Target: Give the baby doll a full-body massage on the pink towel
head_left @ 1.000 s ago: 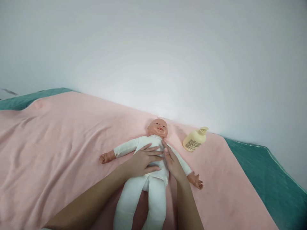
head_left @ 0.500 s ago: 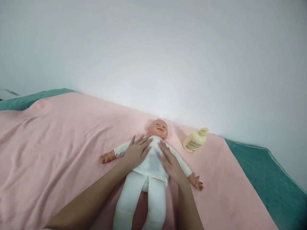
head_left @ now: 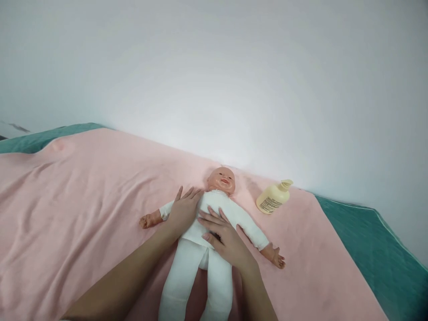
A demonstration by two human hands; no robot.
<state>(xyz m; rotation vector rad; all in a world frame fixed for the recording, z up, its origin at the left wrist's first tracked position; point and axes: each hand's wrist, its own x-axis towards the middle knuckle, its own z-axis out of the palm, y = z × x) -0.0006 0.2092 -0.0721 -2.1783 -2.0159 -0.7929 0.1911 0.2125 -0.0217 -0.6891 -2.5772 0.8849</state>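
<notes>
The right hand (head_left: 225, 234) has shifted inward over the bald, white-clad doll (head_left: 216, 200), face-up on the pink blanket (head_left: 100, 191), its fingers spread across the torso, the left hand (head_left: 185, 210) open along the doll's side.

We see soft, diffuse light, brightest low on the wall (head_left: 217, 125), with darkened corners, faint shadows around the doll (head_left: 219, 200) and smeared print on the bottle (head_left: 273, 198).

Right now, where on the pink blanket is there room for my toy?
There's bare, wrinkled pink blanket left of the doll, and a smoother patch between the yellow bottle and the green cover on the right. It's crowded on the doll's body, where the left hand and right hand lie.
</notes>
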